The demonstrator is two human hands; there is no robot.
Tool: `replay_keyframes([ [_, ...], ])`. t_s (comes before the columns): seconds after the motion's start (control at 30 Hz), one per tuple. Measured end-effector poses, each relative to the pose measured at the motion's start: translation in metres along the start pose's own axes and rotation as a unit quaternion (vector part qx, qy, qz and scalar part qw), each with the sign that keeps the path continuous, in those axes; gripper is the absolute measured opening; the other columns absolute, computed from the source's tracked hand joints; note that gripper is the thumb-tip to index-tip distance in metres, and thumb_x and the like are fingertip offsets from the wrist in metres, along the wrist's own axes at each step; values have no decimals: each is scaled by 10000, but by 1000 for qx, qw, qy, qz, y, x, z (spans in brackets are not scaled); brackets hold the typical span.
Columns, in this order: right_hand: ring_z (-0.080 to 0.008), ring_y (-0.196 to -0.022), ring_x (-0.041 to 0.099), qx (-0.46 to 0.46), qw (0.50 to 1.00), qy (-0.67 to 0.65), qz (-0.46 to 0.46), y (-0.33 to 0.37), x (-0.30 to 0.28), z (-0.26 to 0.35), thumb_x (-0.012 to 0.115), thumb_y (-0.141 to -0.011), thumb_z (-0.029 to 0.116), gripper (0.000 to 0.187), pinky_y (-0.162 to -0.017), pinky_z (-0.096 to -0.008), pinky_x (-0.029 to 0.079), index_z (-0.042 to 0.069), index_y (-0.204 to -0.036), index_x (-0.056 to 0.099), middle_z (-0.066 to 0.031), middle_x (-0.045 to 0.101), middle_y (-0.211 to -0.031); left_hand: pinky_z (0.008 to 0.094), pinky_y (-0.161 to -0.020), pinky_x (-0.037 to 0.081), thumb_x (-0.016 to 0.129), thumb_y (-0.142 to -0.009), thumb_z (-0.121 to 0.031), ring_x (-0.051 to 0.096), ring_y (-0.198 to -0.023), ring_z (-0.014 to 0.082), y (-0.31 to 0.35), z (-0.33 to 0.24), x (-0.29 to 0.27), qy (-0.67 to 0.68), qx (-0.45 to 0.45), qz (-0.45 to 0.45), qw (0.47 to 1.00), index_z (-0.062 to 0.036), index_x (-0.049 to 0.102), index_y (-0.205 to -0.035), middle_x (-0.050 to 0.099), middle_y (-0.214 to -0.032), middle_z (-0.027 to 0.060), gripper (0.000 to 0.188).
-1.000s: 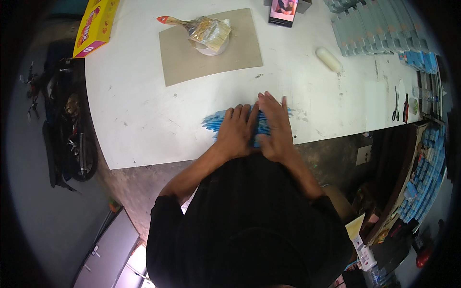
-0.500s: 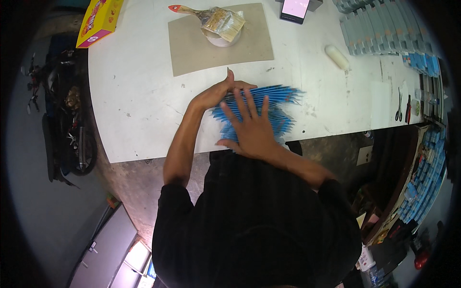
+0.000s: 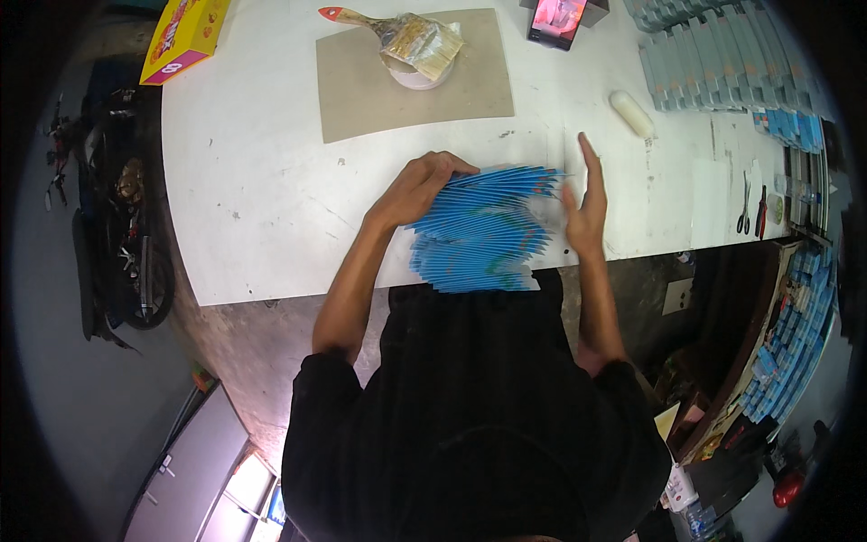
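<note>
A fanned row of thin blue booklets (image 3: pixel 483 221) lies at the table's near edge, right in front of my body. Their edges overlap like steps, and the nearest ones reach the table's rim. My left hand (image 3: pixel 423 188) is closed around the far left end of the row, its fingertips against the farthest booklets. Off the row's right side, my right hand (image 3: pixel 585 206) is held up with fingers stretched and nothing in it. It is a little blurred and stands apart from the booklets.
Beyond the booklets, a wide brush (image 3: pixel 420 45) rests across a white tub (image 3: pixel 420 81) on a beige board (image 3: pixel 352 99). A pale cylindrical object (image 3: pixel 631 114), scissors (image 3: pixel 744 208) and a red-handled tool (image 3: pixel 761 210) lie rightward. Grey-edged stacks (image 3: pixel 713 63) fill the far right corner.
My right hand has lifted off the booklets and moved right, uncovering them. My left hand has turned and its fingers have closed over the far left end. The phone's screen picture has changed.
</note>
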State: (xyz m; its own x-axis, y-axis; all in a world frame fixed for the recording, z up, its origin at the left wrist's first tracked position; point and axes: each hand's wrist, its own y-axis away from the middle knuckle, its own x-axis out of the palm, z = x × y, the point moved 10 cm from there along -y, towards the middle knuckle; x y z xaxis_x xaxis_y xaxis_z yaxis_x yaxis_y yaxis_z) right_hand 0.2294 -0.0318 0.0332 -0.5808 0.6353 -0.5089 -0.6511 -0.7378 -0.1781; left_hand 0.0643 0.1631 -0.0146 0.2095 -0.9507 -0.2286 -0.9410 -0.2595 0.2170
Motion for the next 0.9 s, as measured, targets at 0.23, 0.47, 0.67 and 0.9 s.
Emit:
replay_keyframes([
  [0.23,-358,-1570,322,90,936,-313,131,10,93,-13,320,-1067,686,918,-1300,-465,198,-38,-1631,332,-234,386,-1666,439,-1077,480,411,-1133,-482,651,-1205,365,1,1,-24,-30,23,-197,980,-34,705,-1345,726,-1235,211,576],
  [0.47,-344,-1632,161,14,967,-235,99,3,102,2,263,-1050,736,981,-1320,-487,93,-7,-1685,183,-236,187,-1752,470,-1311,93,354,-1054,-699,97,-1633,401,41,9,-14,-24,116,-213,970,57,153,-1668,129,-1743,283,995],
  [0.67,-340,-1640,124,36,954,-278,107,-18,97,2,240,-1042,756,1018,-1320,-487,82,-23,-1687,133,-221,136,-1768,459,-1322,18,347,-995,-810,16,-1648,380,32,9,-17,54,109,-184,975,45,78,-1683,25,-1770,258,1130],
  [0.9,-348,-1645,63,77,947,-282,132,17,106,10,211,-941,906,1200,-1318,-507,25,-26,-1688,100,-220,100,-1773,481,-1320,81,285,-1029,-775,86,-1639,396,74,24,3,-16,91,-175,980,32,82,-1687,88,-1766,254,1061],
])
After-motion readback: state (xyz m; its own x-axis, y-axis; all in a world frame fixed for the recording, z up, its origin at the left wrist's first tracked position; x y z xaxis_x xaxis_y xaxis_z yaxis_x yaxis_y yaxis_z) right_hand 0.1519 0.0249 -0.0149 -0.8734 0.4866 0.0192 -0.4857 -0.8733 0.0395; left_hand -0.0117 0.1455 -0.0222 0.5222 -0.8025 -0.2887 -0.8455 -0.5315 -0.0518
